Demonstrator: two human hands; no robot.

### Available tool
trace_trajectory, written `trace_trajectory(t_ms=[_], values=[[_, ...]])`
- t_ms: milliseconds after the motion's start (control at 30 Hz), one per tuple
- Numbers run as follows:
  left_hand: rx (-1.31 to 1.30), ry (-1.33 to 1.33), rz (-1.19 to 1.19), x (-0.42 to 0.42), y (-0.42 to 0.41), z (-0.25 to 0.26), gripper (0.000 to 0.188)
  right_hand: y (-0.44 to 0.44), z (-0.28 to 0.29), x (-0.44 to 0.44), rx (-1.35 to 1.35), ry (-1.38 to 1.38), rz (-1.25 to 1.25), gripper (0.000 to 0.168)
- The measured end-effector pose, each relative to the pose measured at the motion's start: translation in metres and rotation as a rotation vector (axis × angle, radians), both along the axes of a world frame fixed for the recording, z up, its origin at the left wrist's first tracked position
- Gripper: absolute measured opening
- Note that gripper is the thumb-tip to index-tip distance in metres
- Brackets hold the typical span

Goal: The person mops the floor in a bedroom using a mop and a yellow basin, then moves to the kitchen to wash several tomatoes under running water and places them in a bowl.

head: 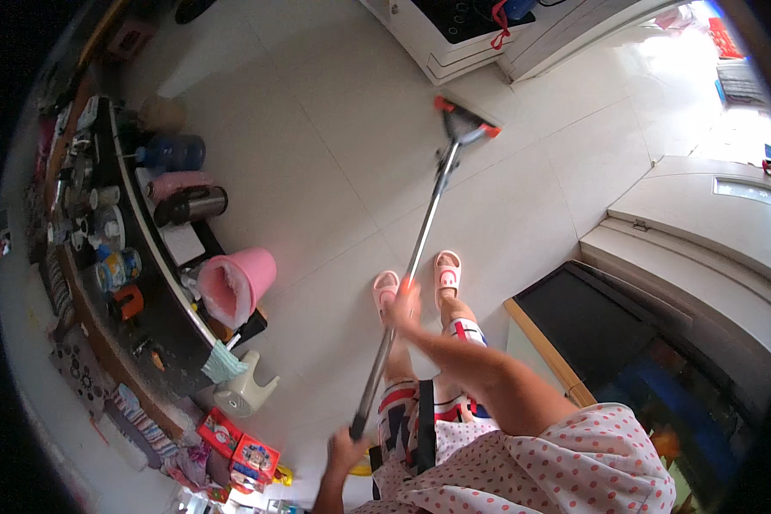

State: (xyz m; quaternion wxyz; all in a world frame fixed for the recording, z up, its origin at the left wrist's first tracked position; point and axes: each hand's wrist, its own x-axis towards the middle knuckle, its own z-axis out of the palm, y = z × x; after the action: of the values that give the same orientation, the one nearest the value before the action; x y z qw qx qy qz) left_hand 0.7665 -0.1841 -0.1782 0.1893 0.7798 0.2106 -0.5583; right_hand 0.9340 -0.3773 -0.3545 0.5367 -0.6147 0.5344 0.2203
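Observation:
A long-handled floor squeegee or mop reaches forward from me, its metal pole slanting across the floor. Its wide triangular head, dark with orange ends, rests on the pale tiles and is slightly blurred. My right hand is wrapped around the middle of the pole, by an orange collar. Lower down, my left hand grips the dark end of the handle near my left thigh. My pink slippers stand on either side of the pole.
At left, a pink bin with a liner stands beside a cluttered black-topped table. A pale plastic stool, flasks and a blue water bottle are nearby. Ahead sits a white cabinet; right are a door and a dark glass-sided tank.

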Motion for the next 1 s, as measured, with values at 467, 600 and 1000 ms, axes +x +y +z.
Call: trace_trajectory(t_ms=[467, 600, 1000], values=[[-0.091, -0.123, 0.408, -0.147, -0.049, 0.035, 0.019, -0.014, 0.049, -0.069, 0.178, 0.095, 0.650, 0.049], [-0.208, -0.305, 0.545, -0.104, -0.105, -0.034, 0.012, -0.043, 0.000, 0.000, 0.155, 0.189, 0.375, 0.035], [-0.062, -0.068, 0.214, -0.416, 0.086, 0.058, 0.022, 0.168, -0.018, -0.430, 0.134, -0.026, 0.478, 0.039]])
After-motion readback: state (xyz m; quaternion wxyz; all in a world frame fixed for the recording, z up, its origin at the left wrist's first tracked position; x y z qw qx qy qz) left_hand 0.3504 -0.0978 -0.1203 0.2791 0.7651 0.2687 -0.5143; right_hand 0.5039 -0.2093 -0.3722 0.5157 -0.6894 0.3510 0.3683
